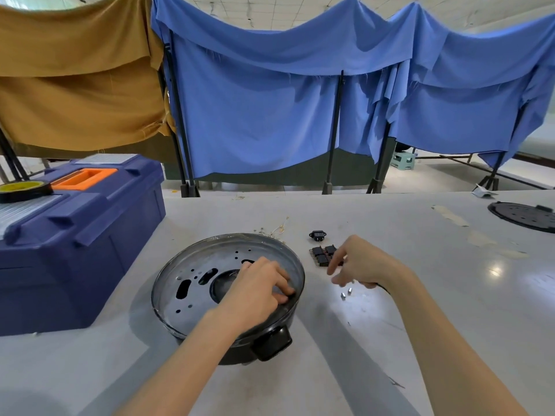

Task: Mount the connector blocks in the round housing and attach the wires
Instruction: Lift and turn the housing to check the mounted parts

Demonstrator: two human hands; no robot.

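The round metal housing [192,283], with a black handle at its front, sits on the table with its perforated inside facing up. My left hand [258,289] reaches into it, fingers bent down against the right inner wall; whatever lies under them is hidden. To the right of the housing, several black connector blocks [322,255] lie in a cluster. My right hand [360,265] hovers over their right edge with its fingers loosely spread and pointing down, holding nothing I can see. Two small metal pieces [346,293] lie just below that hand.
A black socket part [317,235] lies behind the blocks, with thin wire scraps [277,228] nearby. A blue toolbox [78,235] carrying a tape roll [25,190] stands at the left. A black round plate [525,216] lies far right. Blue and tan cloths hang behind the table.
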